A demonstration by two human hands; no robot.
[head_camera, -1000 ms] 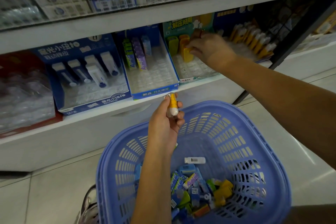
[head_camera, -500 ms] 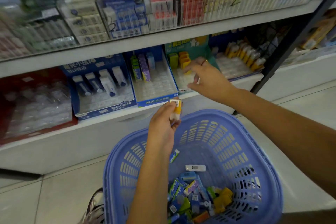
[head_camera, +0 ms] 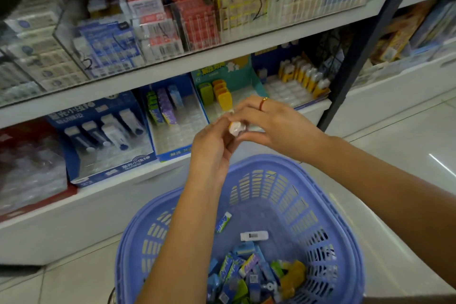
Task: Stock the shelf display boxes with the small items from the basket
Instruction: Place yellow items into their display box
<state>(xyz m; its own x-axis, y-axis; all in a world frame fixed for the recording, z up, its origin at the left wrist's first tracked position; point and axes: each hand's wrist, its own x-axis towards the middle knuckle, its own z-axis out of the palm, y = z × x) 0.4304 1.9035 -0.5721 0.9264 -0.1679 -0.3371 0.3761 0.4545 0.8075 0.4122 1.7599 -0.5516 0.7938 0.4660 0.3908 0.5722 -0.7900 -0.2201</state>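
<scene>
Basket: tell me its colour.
The basket is periwinkle blue, clearest in the head view.

Orange-white item (head_camera: 236,128) held above blue basket (head_camera: 296,205); mixed items (head_camera: 256,276) heaped inside.

only one cam here, wide-angle, worn on the head, pointing forward and down, pretty close in, shelves (head_camera: 222,53) across the top half of the frame, blue basket (head_camera: 261,160) bottom centre right under the lens, edges a bit smeary

Blue basket (head_camera: 320,207); red ring (head_camera: 263,103)
</scene>
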